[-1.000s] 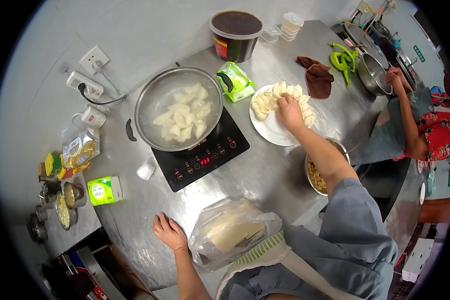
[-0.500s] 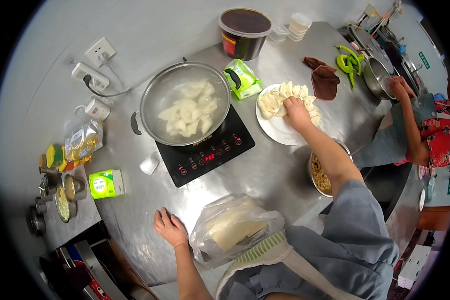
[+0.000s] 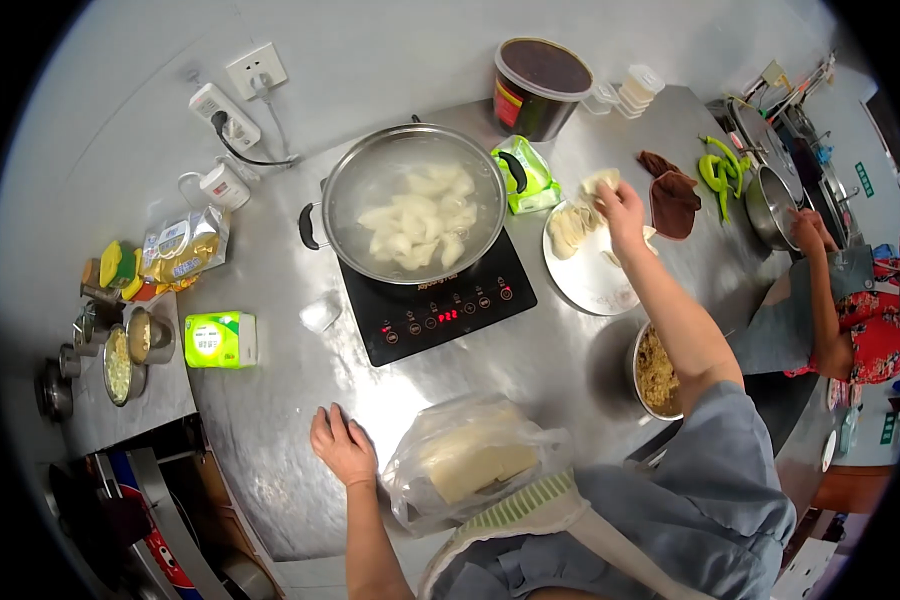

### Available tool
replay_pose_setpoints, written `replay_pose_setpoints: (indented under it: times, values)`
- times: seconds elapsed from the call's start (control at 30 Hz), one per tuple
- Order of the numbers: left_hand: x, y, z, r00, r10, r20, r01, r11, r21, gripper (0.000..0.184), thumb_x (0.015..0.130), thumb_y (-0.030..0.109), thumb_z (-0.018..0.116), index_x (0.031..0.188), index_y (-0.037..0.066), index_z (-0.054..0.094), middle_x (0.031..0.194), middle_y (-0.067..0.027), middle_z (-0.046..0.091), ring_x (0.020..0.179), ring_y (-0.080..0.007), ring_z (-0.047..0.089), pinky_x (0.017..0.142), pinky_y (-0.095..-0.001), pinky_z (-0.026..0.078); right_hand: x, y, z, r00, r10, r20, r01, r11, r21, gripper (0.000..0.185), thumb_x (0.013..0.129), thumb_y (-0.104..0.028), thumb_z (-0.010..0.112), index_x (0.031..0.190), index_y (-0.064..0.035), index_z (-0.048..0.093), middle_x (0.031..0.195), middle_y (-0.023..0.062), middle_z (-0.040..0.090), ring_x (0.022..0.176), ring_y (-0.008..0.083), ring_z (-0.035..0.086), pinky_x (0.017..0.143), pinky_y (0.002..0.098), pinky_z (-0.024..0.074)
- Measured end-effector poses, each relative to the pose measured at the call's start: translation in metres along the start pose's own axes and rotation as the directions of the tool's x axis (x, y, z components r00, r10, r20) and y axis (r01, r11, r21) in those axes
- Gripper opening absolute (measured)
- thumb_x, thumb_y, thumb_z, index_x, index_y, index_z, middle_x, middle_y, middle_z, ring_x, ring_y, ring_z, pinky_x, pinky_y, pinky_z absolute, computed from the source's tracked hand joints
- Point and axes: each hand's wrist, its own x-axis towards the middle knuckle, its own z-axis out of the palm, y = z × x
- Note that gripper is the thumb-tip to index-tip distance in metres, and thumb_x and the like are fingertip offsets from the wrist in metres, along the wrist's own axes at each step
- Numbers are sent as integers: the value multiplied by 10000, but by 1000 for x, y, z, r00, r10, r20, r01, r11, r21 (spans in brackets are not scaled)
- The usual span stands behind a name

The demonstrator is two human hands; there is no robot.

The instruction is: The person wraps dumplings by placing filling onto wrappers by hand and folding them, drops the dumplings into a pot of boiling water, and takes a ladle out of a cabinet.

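Note:
Dumplings (image 3: 600,181) are gripped in my right hand (image 3: 622,212), which is over the white plate (image 3: 595,285). More dumplings (image 3: 570,230) lie on the plate's left side, and a few show beyond my wrist. My left hand (image 3: 344,447) lies on the steel table with its fingers stretched out, holding nothing. Just right of it sits a clear plastic bag (image 3: 475,455) with a pale, flat stack inside. A wide pot (image 3: 415,205) of water with several dumplings in it stands on the black induction cooker (image 3: 440,315), left of the plate.
A bowl of filling (image 3: 657,375) stands below my right forearm. Behind the plate are a green tissue pack (image 3: 530,180), a dark tub (image 3: 542,88) and a brown cloth (image 3: 673,203). Another person's hand (image 3: 810,230) touches a metal bowl (image 3: 770,210) at right, near green peppers (image 3: 722,172).
My right hand has lifted dumplings off the plate, and fewer are left there. My left hand stays on the table. The camera view has shifted a little.

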Motion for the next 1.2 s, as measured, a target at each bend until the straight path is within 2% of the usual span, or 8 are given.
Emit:
replay_pose_setpoints:
  times: [0.17,0.23,0.57,0.77,0.83,0.9,1.13,1.2]
  values:
    - [-1,-4,3,1000,-2,-18,1,1000,-20,422,858,146,560,1268,45,566,1323,-221,483,1221,-403,433,1047,-515,336,1,-86,137,898,-312,310,317,948,37,323,852,-189,706,1100,10,646,968,85,692,837,146,653,731,287,521]
    - [0,-4,1,1000,-4,-15,3,999,-40,419,853,142,562,1260,45,564,1312,-222,487,1209,-408,437,1044,-516,337,-2,-108,182,834,-369,409,496,826,-267,377,806,-210,713,1124,-19,644,1037,167,638,983,289,636,854,380,508]
    - [2,-4,-4,1000,-28,-10,27,998,-65,402,863,136,567,1258,59,572,1317,-200,492,1228,-396,432,1058,-505,323,-1,-100,285,710,-325,624,656,626,-421,309,810,-162,657,1096,-45,670,1080,200,645,1029,372,612,903,457,490]
    - [0,-3,-3,1000,-14,-25,13,998,-65,404,856,134,562,1252,56,572,1309,-208,495,1216,-400,439,1049,-507,334,-11,-155,237,711,-608,352,696,680,-231,200,848,-133,627,1013,-44,698,937,162,692,894,334,662,823,419,521]
    - [-1,-4,-1,999,-5,-37,3,998,-60,409,843,127,564,1245,51,571,1301,-217,498,1210,-405,442,1041,-512,342,-9,-169,197,741,-641,201,666,740,-97,167,957,-116,572,1060,-19,661,917,78,694,813,144,663,758,263,521]
    - [-2,-7,1,999,2,-34,-4,998,-55,411,842,124,564,1246,50,570,1300,-218,498,1210,-405,443,1039,-512,344,-2,-184,149,764,-639,89,636,770,61,188,982,-169,550,1041,-34,666,899,43,690,754,97,639,694,264,517]
    - [-7,-7,6,999,34,2,-34,999,-31,402,896,157,514,1279,41,561,1337,-220,479,1214,-405,443,1035,-507,355,31,-138,-47,809,-494,-318,485,867,-113,247,988,-198,515,1040,6,643,865,74,683,716,114,640,652,265,510]
    - [-8,-6,8,999,43,-2,-43,999,-22,407,899,165,505,1284,43,557,1334,-218,480,1219,-403,441,1035,-519,351,35,-91,-89,883,-259,-391,259,964,-53,261,967,-205,527,975,27,645,834,73,676,708,124,645,628,275,504]
